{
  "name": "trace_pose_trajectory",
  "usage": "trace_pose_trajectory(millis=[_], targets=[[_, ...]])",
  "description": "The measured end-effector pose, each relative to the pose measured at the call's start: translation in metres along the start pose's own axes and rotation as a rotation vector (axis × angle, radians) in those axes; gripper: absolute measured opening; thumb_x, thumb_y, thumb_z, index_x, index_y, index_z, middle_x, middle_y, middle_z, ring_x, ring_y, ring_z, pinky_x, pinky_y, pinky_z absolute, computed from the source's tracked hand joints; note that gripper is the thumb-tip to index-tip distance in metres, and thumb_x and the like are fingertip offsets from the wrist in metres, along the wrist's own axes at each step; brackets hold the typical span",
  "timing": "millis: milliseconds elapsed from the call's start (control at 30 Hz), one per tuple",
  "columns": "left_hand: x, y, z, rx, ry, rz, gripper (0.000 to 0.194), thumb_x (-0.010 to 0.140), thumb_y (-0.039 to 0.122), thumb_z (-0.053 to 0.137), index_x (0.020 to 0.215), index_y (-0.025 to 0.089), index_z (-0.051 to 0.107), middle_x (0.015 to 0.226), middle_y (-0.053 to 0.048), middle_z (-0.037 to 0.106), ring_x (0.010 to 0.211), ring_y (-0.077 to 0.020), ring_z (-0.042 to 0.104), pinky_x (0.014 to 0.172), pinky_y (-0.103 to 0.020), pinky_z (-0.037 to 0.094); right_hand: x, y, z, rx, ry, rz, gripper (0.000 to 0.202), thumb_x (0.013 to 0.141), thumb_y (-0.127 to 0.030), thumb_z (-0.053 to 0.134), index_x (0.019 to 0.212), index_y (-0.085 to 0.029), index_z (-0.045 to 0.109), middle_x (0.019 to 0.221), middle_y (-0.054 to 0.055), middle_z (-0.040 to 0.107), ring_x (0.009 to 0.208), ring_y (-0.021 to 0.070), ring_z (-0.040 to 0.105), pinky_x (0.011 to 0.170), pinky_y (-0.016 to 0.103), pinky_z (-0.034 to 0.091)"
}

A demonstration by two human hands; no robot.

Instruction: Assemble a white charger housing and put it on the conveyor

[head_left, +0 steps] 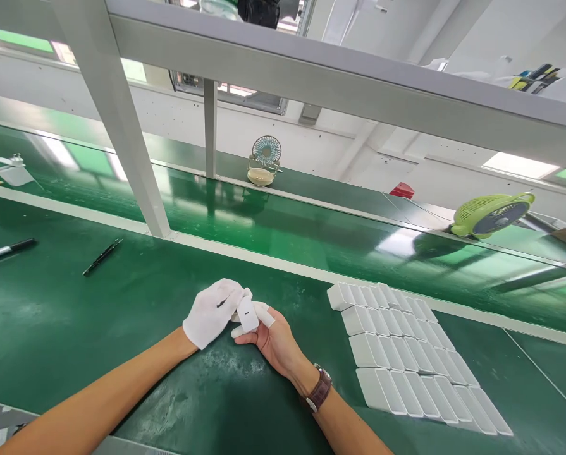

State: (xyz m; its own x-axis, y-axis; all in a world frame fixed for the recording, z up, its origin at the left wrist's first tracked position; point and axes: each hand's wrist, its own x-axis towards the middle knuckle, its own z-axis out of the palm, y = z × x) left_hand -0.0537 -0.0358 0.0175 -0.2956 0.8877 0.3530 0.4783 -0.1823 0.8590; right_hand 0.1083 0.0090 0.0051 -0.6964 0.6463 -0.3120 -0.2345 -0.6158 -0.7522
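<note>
Nearest, two forearms reach in over the green mat (pixel 74 328). The left hand (pixel 212 311), in a white glove, is curled loosely, its fingers touching one small white charger block (pixel 247 314). The right hand (pixel 268 338), bare but for white finger cots and a brown wristwatch (pixel 319 390), is closed narrowly round that same block, pinching it from below just above the mat.

Just right of the hands lie four rows of identical white blocks (pixel 406 363), side by side and touching; the count per row cannot be told for sure.

Farther left lie two pens (pixel 101 256). Beyond the white post (pixel 116 120), on the far green belt, stand two small fans: a beige one (pixel 264 161) and a lime-green one (pixel 491 215).
</note>
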Motion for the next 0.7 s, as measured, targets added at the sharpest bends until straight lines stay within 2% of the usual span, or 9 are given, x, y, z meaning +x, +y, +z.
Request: trace_pose_trajectory(millis=[133,267,300,367,433,500,600,700], targets=[[-0.001,-0.002,0.0,0.009,-0.015,-0.035,0.031,0.096,0.033,0.046,0.081,0.022,0.071,0.09,-0.001,0.073,0.081,-0.015,0.067,0.075,-0.027,0.054,-0.001,0.0,0.001,-0.021,-0.021,-0.001,0.04,0.089,-0.048,0.068,0.108,-0.013,0.063,0.103,0.012,0.073,0.077,0.0201,0.074,0.077,0.037,0.061],[-0.001,-0.006,-0.002,0.019,-0.049,-0.029,0.031,0.096,0.034,0.046,0.087,0.022,0.072,0.095,-0.003,0.073,0.085,-0.016,0.067,0.077,-0.028,0.054,-0.001,0.0,-0.001,-0.104,-0.013,-0.048,0.038,0.089,-0.05,0.067,0.108,-0.017,0.063,0.099,0.008,0.073,0.082,0.0222,0.073,0.082,0.042,0.06],[0.0,-0.008,-0.003,0.025,-0.068,-0.029,0.028,0.095,0.035,0.049,0.091,0.022,0.073,0.097,-0.004,0.072,0.084,-0.0163,0.067,0.076,-0.028,0.054,-0.001,-0.001,-0.003,-0.182,0.007,-0.11,0.036,0.089,-0.049,0.067,0.108,-0.019,0.063,0.1,0.008,0.073,0.087,0.0228,0.073,0.085,0.043,0.06],[0.003,-0.011,-0.004,0.037,-0.131,-0.038,0.022,0.089,0.037,0.059,0.099,0.022,0.071,0.098,-0.004,0.071,0.082,-0.0166,0.065,0.073,-0.029,0.055,0.001,-0.003,-0.008,-0.438,0.06,-0.326,0.027,0.09,-0.042,0.068,0.107,-0.022,0.065,0.107,0.007,0.072,0.098,0.0239,0.07,0.091,0.043,0.058],[0.005,-0.016,-0.004,0.046,-0.222,-0.039,0.03,0.08,0.039,0.071,0.105,0.023,0.07,0.097,-0.003,0.07,0.081,-0.0172,0.064,0.074,-0.03,0.055,0.002,-0.005,-0.015,-0.765,0.087,-0.591,0.017,0.091,-0.034,0.066,0.105,-0.024,0.068,0.116,0.008,0.069,0.109,0.0245,0.066,0.099,0.043,0.055],[0.005,-0.021,-0.003,0.08,-0.292,-0.019,0.037,0.075,0.04,0.076,0.107,0.023,0.069,0.096,-0.003,0.068,0.084,-0.0191,0.064,0.076,-0.033,0.055,0.003,-0.007,-0.02,-1.027,0.057,-0.797,0.016,0.093,-0.027,0.061,0.107,-0.026,0.069,0.121,0.008,0.067,0.115,0.0239,0.063,0.102,0.043,0.053],[0.003,-0.029,-0.002,0.157,-0.355,-0.019,0.036,0.073,0.044,0.078,0.101,0.021,0.071,0.083,-0.003,0.065,0.075,-0.0184,0.06,0.069,-0.032,0.054,0.002,-0.01,-0.024,-1.273,-0.036,-0.918,0.026,0.097,-0.021,0.054,0.119,-0.027,0.066,0.126,0.009,0.065,0.118,0.0216,0.063,0.101,0.04,0.055],[0.002,-0.034,-0.002,0.114,-0.357,-0.09,0.035,0.073,0.044,0.078,0.098,0.021,0.07,0.077,0.0,0.065,0.064,-0.0153,0.058,0.063,-0.029,0.053,-0.002,-0.012,-0.026,-1.478,0.006,-1.008,0.033,0.097,-0.021,0.053,0.129,-0.026,0.062,0.131,0.011,0.063,0.122,0.0241,0.061,0.1,0.043,0.056]])
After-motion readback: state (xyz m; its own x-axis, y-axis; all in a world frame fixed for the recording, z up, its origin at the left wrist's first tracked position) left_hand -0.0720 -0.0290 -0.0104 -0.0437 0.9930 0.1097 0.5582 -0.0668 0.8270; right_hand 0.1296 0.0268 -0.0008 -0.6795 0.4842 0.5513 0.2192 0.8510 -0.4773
